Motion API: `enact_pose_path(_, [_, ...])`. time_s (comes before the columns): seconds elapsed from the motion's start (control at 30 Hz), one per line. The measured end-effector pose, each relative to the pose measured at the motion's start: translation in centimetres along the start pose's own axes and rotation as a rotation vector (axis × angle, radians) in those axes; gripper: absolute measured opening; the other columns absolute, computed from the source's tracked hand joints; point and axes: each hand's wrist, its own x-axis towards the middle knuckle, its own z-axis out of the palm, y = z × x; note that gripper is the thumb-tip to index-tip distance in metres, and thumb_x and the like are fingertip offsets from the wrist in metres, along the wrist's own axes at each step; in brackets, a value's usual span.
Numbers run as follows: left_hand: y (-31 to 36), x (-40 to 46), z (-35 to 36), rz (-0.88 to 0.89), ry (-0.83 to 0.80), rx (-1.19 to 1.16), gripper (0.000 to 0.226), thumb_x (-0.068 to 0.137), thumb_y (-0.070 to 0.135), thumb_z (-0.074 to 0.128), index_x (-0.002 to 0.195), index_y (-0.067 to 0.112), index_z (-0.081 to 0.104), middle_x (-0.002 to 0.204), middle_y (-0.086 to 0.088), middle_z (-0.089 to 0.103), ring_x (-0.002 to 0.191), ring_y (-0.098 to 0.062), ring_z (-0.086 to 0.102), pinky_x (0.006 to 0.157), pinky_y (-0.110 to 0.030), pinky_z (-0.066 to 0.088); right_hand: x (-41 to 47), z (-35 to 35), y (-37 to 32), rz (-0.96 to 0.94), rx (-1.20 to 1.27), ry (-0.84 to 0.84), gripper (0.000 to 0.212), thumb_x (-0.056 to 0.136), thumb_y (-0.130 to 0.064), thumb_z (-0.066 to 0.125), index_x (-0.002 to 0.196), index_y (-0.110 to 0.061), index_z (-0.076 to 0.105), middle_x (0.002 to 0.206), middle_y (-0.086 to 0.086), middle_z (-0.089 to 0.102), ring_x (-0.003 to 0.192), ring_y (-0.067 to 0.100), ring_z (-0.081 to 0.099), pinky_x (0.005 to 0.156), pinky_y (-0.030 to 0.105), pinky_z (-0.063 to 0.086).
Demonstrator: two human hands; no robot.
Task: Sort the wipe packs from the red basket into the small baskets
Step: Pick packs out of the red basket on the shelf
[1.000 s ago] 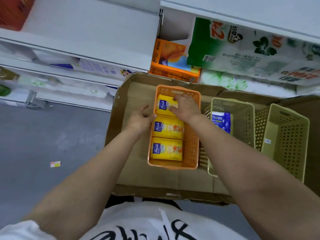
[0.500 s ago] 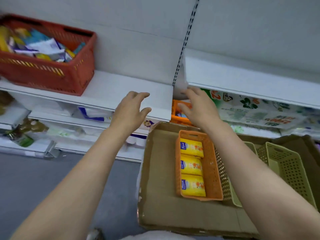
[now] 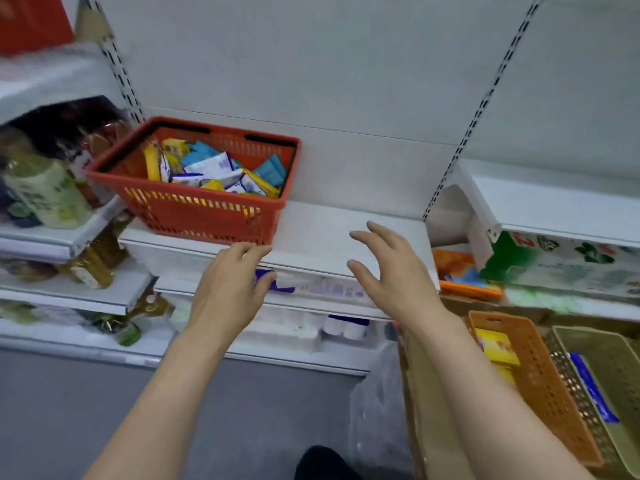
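Nearest me, my two forearms reach up from the bottom edge with a gap of grey floor (image 3: 69, 410) between them. At my right the cardboard box (image 3: 420, 393) holds the orange basket (image 3: 540, 382), with yellow packs in it, and just beside that the beige basket (image 3: 602, 358), with a blue pack. My left hand (image 3: 228, 289) is raised with fingers loosely bent, holding nothing, its fingertips at the front edge of the white shelf (image 3: 332, 237), near the red basket's lower right corner. My right hand (image 3: 391, 268) is spread wide and empty over bare shelf. Farther back the red basket (image 3: 194, 209) stands on the shelf, its wipe packs (image 3: 214, 168) heaped inside. Half a second ago that basket sat at the upper left edge; it now lies nearer centre, with both hands closer to it.
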Motion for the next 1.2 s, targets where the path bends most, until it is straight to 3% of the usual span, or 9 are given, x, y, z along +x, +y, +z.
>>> enact_pose_path(0.23, [-8.1,6.7,-0.5,-0.028,0.052,-0.023,0.041,0.090,0.027,0.069,0.129,0.016,0.063,0.127,-0.005,0.059,0.117,-0.027,0.054,0.097,-0.041,0.045,10.0,5.6,-2.8,-0.052,-0.007,-0.077,0.047,0.096,-0.041,0.057,0.140,-0.030,0.050,0.151,-0.002,0.042,0.140,0.014,0.034,0.107,0.031,0.035])
enact_pose_path(0.4, [-13.4,15.5,-1.9,-0.063,0.109,-0.018,0.039,0.089,0.026,0.070,0.126,0.016,0.064,0.124,-0.005,0.061,0.120,-0.029,0.056,0.096,-0.043,0.049,20.5,8.7,-3.6,-0.087,0.028,-0.061,0.047,0.095,-0.038,0.060,0.140,-0.025,0.052,0.147,-0.002,0.048,0.136,0.017,0.039,0.106,0.025,0.033])
enact_pose_path(0.5, [-16.3,20.5,-2.7,-0.139,0.079,-0.013,0.038,0.091,0.027,0.068,0.128,0.015,0.064,0.129,-0.006,0.058,0.121,-0.028,0.054,0.096,-0.039,0.046,27.2,10.2,-4.6,-0.109,0.029,-0.110,0.049,0.094,-0.036,0.061,0.139,-0.019,0.053,0.144,0.001,0.050,0.133,0.021,0.044,0.107,0.029,0.035])
enact_pose_path(0.8, [-23.5,28.5,-1.1,-0.258,-0.015,-0.069,0.045,0.092,0.036,0.066,0.132,0.019,0.058,0.131,-0.001,0.056,0.124,-0.022,0.049,0.098,-0.035,0.041,39.8,19.4,-7.2,-0.107,0.016,-0.430,0.047,0.091,-0.042,0.064,0.133,-0.023,0.057,0.134,0.003,0.059,0.125,0.022,0.052,0.101,0.038,0.043])
enact_pose_path(1.0, [-26.9,33.0,0.9,-0.213,-0.169,-0.073,0.051,0.091,0.040,0.066,0.137,0.019,0.055,0.137,-0.004,0.053,0.129,-0.024,0.044,0.103,-0.037,0.036,43.4,25.6,-8.6,-0.110,-0.068,-0.631,0.061,0.079,-0.038,0.078,0.135,-0.028,0.056,0.132,0.005,0.059,0.121,0.025,0.053,0.096,0.034,0.046])
enact_pose_path(1.1, [-28.0,35.0,1.3,-0.199,-0.279,-0.120,0.051,0.093,0.044,0.062,0.136,0.017,0.056,0.140,-0.005,0.054,0.130,-0.024,0.046,0.104,-0.038,0.037,43.6,27.5,-8.2,-0.120,-0.156,-0.643,0.044,0.081,-0.033,0.075,0.123,-0.027,0.066,0.119,0.004,0.065,0.115,0.026,0.051,0.093,0.037,0.048])
enact_pose_path(1.2, [-29.1,36.5,1.4,-0.205,-0.355,-0.143,0.049,0.095,0.045,0.059,0.135,0.016,0.058,0.138,-0.006,0.057,0.128,-0.023,0.050,0.105,-0.039,0.041,43.8,27.4,-7.3,-0.101,-0.122,-0.542,0.019,0.081,-0.033,0.072,0.097,-0.023,0.077,0.097,-0.001,0.072,0.101,0.027,0.055,0.086,0.036,0.047])
